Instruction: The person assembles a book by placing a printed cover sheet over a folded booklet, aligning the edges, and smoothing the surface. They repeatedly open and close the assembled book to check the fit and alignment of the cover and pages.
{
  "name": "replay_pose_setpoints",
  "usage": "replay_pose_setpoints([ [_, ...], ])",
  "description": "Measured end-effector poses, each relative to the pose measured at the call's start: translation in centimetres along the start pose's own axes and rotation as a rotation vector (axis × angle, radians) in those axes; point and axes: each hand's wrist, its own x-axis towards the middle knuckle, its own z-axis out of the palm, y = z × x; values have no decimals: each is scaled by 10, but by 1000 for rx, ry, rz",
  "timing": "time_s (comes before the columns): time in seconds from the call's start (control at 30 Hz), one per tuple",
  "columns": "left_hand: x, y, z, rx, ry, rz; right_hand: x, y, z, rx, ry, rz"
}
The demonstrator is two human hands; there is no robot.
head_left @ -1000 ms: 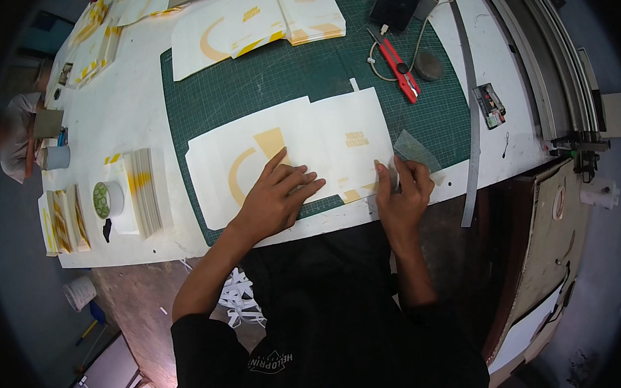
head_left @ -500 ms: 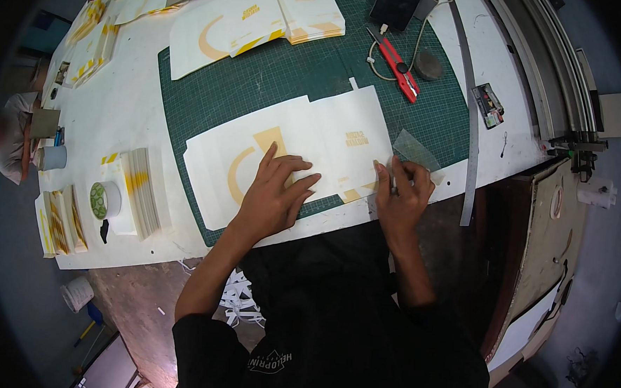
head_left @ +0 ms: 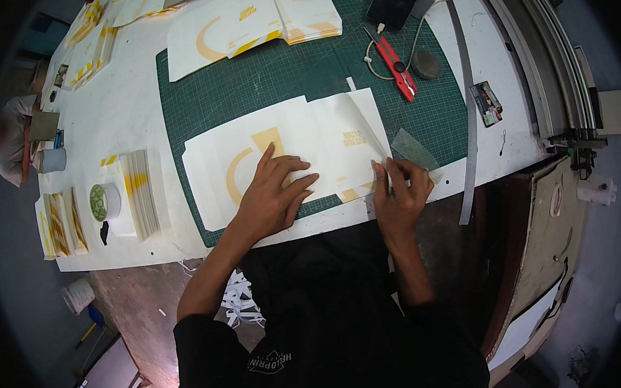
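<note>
Left hand (head_left: 272,192) flat, fingers spread, pressing white printed sheet with yellow arc (head_left: 285,150) | right hand (head_left: 398,191) pinching sheet's right edge beside clear film scrap (head_left: 415,149) | almost unchanged over 1 s, pressing continues on green cutting mat (head_left: 296,74).

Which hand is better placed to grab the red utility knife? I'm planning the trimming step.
Probably the right hand: the red utility knife lies on the green cutting mat almost straight beyond it. The left hand lies flat on the white printed sheet, farther off.

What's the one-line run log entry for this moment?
left hand flat on white printed sheet | right hand pinching sheet's right edge | sheet on green cutting mat | red cutter idle
</note>
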Motion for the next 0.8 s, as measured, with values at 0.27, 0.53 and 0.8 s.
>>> replay_pose_setpoints([
  [0.27, 0, 1, -1, -11, 1, -6, 2, 1, 1, 41, 4, 20],
  [0.53, 0, -1, -1, -31, 9, -2, 16, 3, -8, 314, -148, 335],
  [0.8, -2, -2, -1, -66, 29, -5, 18, -2, -32, 765, -398, 571],
])
